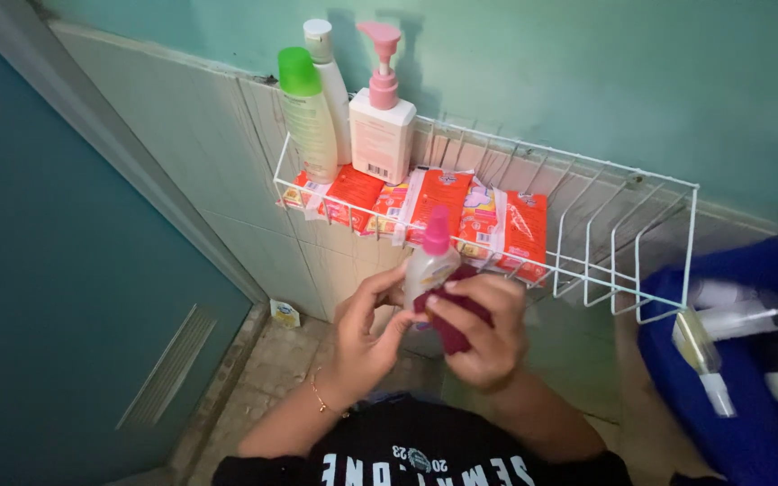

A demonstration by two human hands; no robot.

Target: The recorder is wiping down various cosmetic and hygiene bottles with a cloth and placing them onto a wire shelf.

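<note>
Seen from the head camera, a person is holding a small clear bottle with a pink cap (430,261) at the centre of the frame, just below a white wire wall rack (614,225). The left hand (366,337) is curling its fingers around the bottle's lower body, thumb reaching toward the front, while the right hand (488,337) is pinching a dark red cloth (450,317) between closed fingers and pressing it against the bottle's side. On the rack, at upper centre, a green-capped bottle (306,112), a white bottle (328,76) and a pink pump dispenser (382,112) are standing upright, with red and orange wrapped packets (434,207) lying beside them. A blue basin (749,360) holding tubes is sitting at the right edge.
</note>
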